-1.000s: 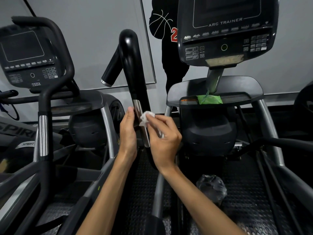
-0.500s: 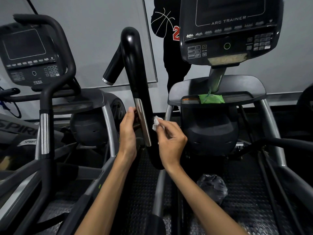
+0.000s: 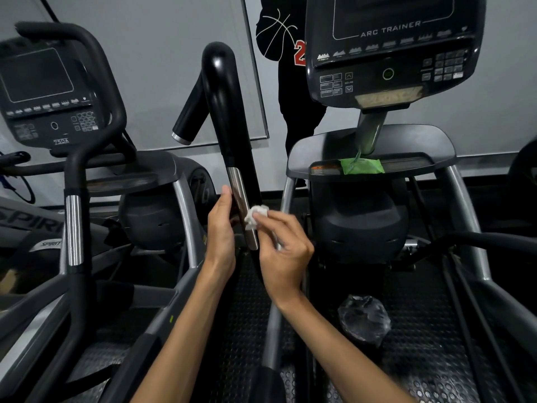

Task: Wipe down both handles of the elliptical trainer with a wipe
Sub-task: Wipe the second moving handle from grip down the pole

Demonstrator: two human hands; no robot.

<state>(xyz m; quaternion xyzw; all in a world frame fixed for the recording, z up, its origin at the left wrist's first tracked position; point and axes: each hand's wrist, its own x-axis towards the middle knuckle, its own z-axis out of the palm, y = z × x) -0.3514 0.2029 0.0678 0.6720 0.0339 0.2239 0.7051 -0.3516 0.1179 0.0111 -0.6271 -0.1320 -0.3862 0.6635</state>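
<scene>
Black curved handle of the elliptical trainer, upright at centre, with a metal sensor strip on its lower part. The right hand pinches a crumpled white wipe in its fingertips and presses it against the right side of the strip. The left hand, fingers straight, rests flat against the left side of the handle. To the right of the handle, a green packet lies on the tray below the console.
</scene>
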